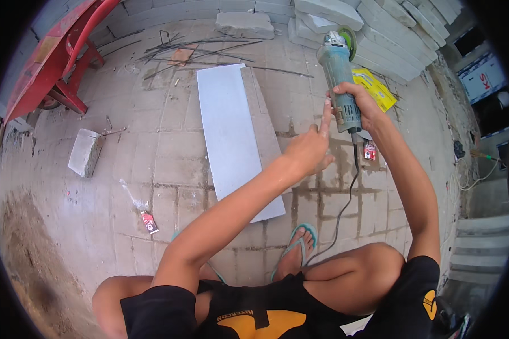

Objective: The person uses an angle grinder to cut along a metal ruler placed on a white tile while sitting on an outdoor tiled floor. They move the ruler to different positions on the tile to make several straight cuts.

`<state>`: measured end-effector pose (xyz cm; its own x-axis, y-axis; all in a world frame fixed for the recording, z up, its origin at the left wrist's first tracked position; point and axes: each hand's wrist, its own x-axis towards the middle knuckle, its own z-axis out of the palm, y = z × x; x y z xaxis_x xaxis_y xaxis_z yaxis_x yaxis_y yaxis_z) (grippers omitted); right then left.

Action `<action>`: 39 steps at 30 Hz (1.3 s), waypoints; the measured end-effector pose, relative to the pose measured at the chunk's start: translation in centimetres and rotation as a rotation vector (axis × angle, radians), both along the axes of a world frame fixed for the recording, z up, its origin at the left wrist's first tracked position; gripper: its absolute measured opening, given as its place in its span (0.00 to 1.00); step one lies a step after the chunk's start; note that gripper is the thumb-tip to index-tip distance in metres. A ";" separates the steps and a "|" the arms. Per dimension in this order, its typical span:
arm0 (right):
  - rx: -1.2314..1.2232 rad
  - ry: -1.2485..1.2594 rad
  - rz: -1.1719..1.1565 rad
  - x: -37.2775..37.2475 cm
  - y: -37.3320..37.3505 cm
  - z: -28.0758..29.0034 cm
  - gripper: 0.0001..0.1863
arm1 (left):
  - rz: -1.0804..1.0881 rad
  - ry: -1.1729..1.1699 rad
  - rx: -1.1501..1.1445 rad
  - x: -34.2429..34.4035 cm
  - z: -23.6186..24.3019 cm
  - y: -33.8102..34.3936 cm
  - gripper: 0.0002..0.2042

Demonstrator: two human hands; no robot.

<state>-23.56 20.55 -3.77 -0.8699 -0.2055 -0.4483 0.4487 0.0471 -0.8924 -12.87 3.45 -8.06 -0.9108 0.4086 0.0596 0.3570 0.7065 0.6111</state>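
Observation:
My right hand (361, 101) grips the body of a teal angle grinder (336, 68), held up to the right of centre with its green-rimmed disc (350, 42) at the top and its black cord (350, 192) trailing down. My left hand (314, 144) is raised just left of it, index finger stretched up to the grinder's side, other fingers loosely bent and apart; whether the fingertip touches is unclear. A pale rectangular panel (229, 130) lies on a greyish board (263, 116) on the paving below, partly hidden by my left forearm.
A red wheelbarrow (45, 79) stands upper left, a concrete block (85, 152) below it. Thin rods (198, 59) lie behind the panel. Stacked pale blocks (384, 39) line the back right, near a yellow packet (373, 87). Small red packets (150, 223) lie on the paving.

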 end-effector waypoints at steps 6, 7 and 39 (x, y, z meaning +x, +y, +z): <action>0.079 0.007 -0.079 -3.5 -3.6 -0.6 0.24 | 0.131 0.136 0.555 -3.6 -6.3 2.8 0.55; 0.080 -0.002 -0.059 -3.7 -3.9 -1.4 0.24 | 0.150 0.162 0.544 -4.1 -6.4 2.7 0.55; 0.106 0.077 0.042 -10.8 -16.1 -16.0 0.22 | 0.111 0.108 -0.249 1.1 -22.3 -7.7 0.41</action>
<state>-34.37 4.42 -19.81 -0.8944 -0.1973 -0.4014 0.3745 0.1606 -0.9132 -11.80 -4.28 -30.31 -0.9446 0.3209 0.0693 0.3226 0.8682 0.3770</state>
